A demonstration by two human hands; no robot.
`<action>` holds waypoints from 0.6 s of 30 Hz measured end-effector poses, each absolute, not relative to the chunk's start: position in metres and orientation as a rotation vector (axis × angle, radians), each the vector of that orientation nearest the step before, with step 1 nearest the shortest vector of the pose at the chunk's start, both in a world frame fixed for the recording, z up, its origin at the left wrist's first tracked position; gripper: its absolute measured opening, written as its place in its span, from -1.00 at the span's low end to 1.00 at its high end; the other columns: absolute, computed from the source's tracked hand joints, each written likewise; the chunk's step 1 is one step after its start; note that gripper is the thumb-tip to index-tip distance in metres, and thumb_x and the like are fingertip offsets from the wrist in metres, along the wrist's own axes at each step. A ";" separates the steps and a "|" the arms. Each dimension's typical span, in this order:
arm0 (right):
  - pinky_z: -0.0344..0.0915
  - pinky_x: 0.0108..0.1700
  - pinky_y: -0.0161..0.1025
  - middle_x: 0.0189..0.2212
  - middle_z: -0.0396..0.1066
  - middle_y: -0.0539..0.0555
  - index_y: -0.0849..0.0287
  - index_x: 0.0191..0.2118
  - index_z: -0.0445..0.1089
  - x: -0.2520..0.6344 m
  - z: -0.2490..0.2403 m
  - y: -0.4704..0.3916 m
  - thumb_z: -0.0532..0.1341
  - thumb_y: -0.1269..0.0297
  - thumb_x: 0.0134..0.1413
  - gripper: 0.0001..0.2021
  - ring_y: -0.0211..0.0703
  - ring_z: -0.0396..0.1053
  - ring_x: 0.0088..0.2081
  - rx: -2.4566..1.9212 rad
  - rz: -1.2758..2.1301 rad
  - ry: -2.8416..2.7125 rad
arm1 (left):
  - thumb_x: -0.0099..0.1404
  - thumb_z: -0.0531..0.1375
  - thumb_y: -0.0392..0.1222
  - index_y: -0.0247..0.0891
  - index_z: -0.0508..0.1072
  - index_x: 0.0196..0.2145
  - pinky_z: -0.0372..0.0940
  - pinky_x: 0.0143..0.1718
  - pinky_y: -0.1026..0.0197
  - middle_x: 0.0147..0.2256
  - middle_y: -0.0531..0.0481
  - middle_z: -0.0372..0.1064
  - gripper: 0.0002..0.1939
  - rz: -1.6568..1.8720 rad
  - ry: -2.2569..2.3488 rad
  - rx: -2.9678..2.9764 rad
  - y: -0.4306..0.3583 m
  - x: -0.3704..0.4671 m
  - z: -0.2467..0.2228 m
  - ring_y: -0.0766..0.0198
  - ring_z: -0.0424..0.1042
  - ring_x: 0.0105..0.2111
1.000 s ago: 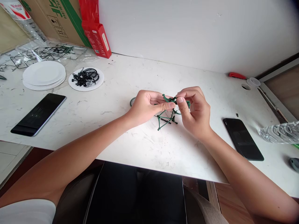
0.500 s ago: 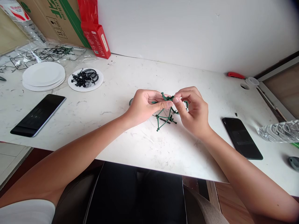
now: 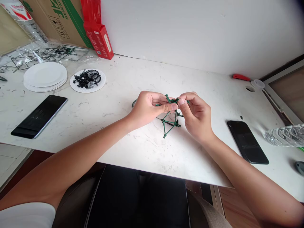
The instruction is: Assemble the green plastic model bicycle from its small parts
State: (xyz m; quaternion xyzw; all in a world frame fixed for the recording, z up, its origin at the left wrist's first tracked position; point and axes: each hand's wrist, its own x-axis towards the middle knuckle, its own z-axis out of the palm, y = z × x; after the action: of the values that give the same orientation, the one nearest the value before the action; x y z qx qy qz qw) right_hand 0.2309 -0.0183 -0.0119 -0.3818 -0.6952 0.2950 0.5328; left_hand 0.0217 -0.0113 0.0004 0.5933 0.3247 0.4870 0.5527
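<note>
- Head view: left hand [image 3: 148, 107] and right hand [image 3: 197, 114] meeting above middle of white surface [image 3: 142, 148].
- Both pinching top of small green model frame [image 3: 171, 118]; thumbs and forefingers pressed together on it, tips nearly touching.
- Frame's lower struts hanging below hands, just over surface.
- Small wheel [image 3: 135, 103] partly hidden behind left hand.
- Black phone [image 3: 247, 141] near right forearm; second phone [image 3: 39, 116] far left.
- Paper plate with black parts [image 3: 87, 80] beside stack of plates [image 3: 45, 76], well apart from hands.
</note>
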 end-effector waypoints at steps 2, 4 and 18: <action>0.63 -0.06 0.05 -0.17 0.53 0.04 -0.04 -0.14 0.56 0.230 -0.013 -0.019 0.39 -0.13 0.49 -0.71 -0.09 0.61 -0.22 -0.903 0.716 -1.646 | 0.20 0.63 0.21 -0.26 0.79 -0.22 0.62 -0.05 0.00 -0.23 -0.16 0.75 -0.53 1.153 0.775 1.394 -0.012 0.022 0.001 0.03 0.74 -0.17; 0.63 -0.04 0.05 -0.16 0.52 0.04 -0.04 -0.13 0.57 0.229 -0.014 -0.019 0.39 -0.13 0.48 -0.71 -0.08 0.61 -0.19 -0.900 0.710 -1.645 | 0.19 0.64 0.23 -0.27 0.79 -0.24 0.62 -0.07 0.01 -0.24 -0.16 0.74 -0.52 1.156 0.778 1.390 -0.012 0.023 0.001 0.05 0.73 -0.19; 0.49 -0.06 0.06 -0.14 0.49 0.09 -0.11 -0.09 0.63 0.234 -0.016 -0.018 0.36 0.04 0.55 -0.86 0.03 0.49 -0.01 -0.885 0.492 -1.716 | 0.25 0.65 -0.06 -0.22 0.82 -0.21 0.52 -0.16 0.18 -0.27 -0.01 0.75 -0.75 1.190 0.671 1.336 -0.012 0.023 -0.002 0.26 0.63 -0.26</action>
State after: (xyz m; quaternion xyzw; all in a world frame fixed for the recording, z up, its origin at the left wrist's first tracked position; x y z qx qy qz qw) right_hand 0.2338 -0.0177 -0.0160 -0.3728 -0.7229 0.2075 0.5435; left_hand 0.0233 -0.0117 -0.0019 0.5711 0.2866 0.5086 0.5771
